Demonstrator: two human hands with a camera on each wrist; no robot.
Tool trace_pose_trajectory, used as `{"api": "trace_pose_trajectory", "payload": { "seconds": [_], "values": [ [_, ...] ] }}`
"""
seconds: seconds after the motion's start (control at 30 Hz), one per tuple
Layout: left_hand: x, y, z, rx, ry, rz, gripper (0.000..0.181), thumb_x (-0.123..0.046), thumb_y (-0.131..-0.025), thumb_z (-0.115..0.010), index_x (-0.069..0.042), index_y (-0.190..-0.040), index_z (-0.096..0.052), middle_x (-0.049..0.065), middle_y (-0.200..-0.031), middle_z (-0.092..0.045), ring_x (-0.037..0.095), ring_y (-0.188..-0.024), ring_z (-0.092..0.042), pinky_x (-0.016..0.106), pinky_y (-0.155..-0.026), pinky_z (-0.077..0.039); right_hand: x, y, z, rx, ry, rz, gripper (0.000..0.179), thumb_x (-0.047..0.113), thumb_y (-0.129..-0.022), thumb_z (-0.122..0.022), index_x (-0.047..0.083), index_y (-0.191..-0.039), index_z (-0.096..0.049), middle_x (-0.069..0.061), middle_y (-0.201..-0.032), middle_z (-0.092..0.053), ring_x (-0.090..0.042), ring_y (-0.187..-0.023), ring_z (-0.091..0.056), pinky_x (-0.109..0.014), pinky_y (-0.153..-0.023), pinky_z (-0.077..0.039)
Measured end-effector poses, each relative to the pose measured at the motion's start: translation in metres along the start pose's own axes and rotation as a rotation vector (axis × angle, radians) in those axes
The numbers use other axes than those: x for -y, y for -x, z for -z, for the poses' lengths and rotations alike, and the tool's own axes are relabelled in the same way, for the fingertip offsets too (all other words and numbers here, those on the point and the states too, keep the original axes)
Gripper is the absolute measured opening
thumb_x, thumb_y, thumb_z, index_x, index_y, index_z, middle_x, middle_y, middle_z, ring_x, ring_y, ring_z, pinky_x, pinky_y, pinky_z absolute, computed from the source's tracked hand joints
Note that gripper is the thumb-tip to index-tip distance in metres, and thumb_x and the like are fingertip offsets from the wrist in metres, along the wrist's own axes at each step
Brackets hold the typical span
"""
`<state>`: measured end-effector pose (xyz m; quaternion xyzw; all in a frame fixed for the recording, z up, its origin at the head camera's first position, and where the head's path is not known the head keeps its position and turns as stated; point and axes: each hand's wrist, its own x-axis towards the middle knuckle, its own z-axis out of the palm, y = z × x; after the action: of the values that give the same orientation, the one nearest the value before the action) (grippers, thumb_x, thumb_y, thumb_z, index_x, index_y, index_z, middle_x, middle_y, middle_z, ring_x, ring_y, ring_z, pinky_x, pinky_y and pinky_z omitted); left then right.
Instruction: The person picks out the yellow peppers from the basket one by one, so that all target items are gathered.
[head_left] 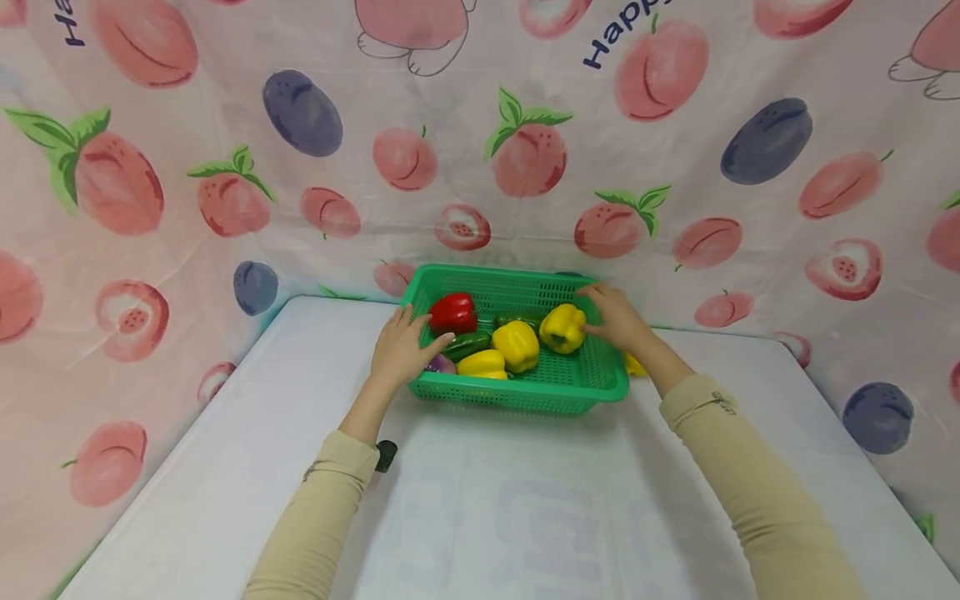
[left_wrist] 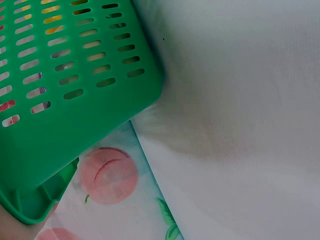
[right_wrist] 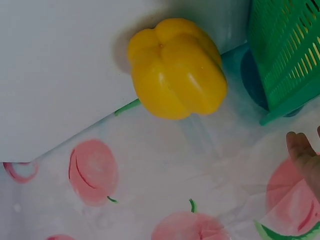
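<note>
A green plastic basket (head_left: pixel 517 390) holds a red bell pepper (head_left: pixel 453 314), several yellow bell peppers (head_left: pixel 516 346), green cucumber-like vegetables (head_left: pixel 467 345) and a purple vegetable (head_left: pixel 441 364), partly hidden. My left hand (head_left: pixel 401 346) lies at the basket's left rim, fingers spread, thumb reaching over the inside. In the left wrist view only a bit of that hand shows by the rim. My right hand (head_left: pixel 617 317) is over the right rim, its thumb close to the rightmost yellow bell pepper (head_left: pixel 562 328); whether they touch I cannot tell. Its fingers look extended in the right wrist view.
Outside the basket, on the right, another yellow bell pepper (right_wrist: pixel 177 70) lies on the white table (head_left: pixel 517 500). A small dark object (head_left: pixel 386 456) shows beside the left wrist. Fruit-printed cloth (head_left: pixel 465 150) hangs behind and beside the table.
</note>
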<state>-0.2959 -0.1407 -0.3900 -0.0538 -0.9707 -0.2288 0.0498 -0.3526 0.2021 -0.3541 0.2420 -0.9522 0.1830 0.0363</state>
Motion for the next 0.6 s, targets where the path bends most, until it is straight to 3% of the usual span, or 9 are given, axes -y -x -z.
{"api": "trace_pose_trajectory", "payload": {
  "seconds": [0.27, 0.6],
  "values": [
    [0.003, 0.000, -0.001, 0.000, -0.012, 0.001, 0.076, -0.063, -0.090, -0.042, -0.007, -0.141, -0.042, 0.023, -0.154, -0.021, 0.039, -0.145, -0.014, 0.051, -0.119, -0.012, -0.002, -0.002, -0.015, 0.048, 0.123, 0.127, 0.062, 0.004, -0.078, -0.074, -0.004, -0.132, -0.044, -0.027, -0.134, -0.042, -0.049, -0.120, -0.042, -0.061, -0.102, -0.036],
    [0.001, -0.002, 0.000, 0.000, -0.015, 0.002, 0.075, -0.063, -0.090, -0.042, -0.007, -0.141, -0.042, 0.023, -0.154, -0.022, 0.038, -0.145, -0.013, 0.051, -0.119, -0.012, -0.002, -0.005, -0.021, 0.130, 0.129, 0.148, 0.065, -0.004, -0.078, -0.071, -0.002, -0.135, -0.042, -0.027, -0.141, -0.038, -0.047, -0.128, -0.036, -0.058, -0.102, -0.039]
  ]
}}
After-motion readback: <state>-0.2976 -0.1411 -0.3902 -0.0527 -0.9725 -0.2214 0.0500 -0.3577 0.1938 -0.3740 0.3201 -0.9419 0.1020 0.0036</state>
